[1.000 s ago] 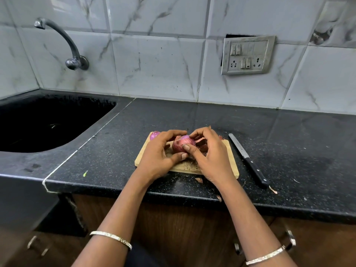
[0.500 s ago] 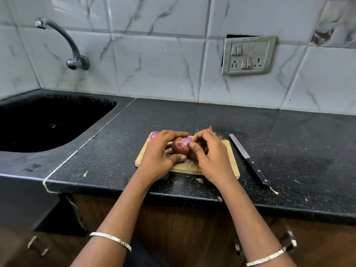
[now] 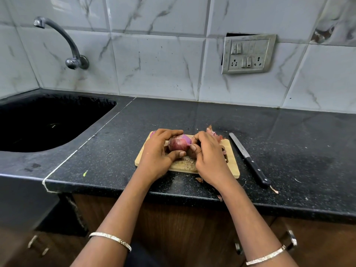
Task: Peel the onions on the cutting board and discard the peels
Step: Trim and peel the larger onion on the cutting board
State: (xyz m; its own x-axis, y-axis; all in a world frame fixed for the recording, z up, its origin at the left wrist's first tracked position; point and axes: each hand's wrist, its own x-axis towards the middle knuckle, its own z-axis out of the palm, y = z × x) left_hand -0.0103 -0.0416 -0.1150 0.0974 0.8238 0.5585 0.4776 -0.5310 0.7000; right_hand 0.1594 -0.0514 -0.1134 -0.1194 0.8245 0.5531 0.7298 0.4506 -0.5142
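Note:
A red onion (image 3: 178, 143) is held just above the wooden cutting board (image 3: 232, 164); part of its skin is off and shows lighter purple at the top right. My left hand (image 3: 157, 155) grips the onion from the left, fingers over its top and thumb under it. My right hand (image 3: 207, 157) pinches a strip of skin at the onion's right side. A second, peeled onion (image 3: 152, 134) peeks out behind my left hand at the board's far left corner. Loose peels (image 3: 213, 133) lie at the board's far right edge.
A black-handled knife (image 3: 248, 159) lies on the black counter to the right of the board. A dark sink (image 3: 44, 122) with a wall tap (image 3: 63, 41) is at the left. Small peel scraps (image 3: 199, 179) lie near the counter's front edge. A switch panel (image 3: 248, 53) is on the tiled wall.
My right hand has shifted from over the onion to its right side, pulling skin away. More pale purple flesh shows on the onion. My left hand keeps its hold.

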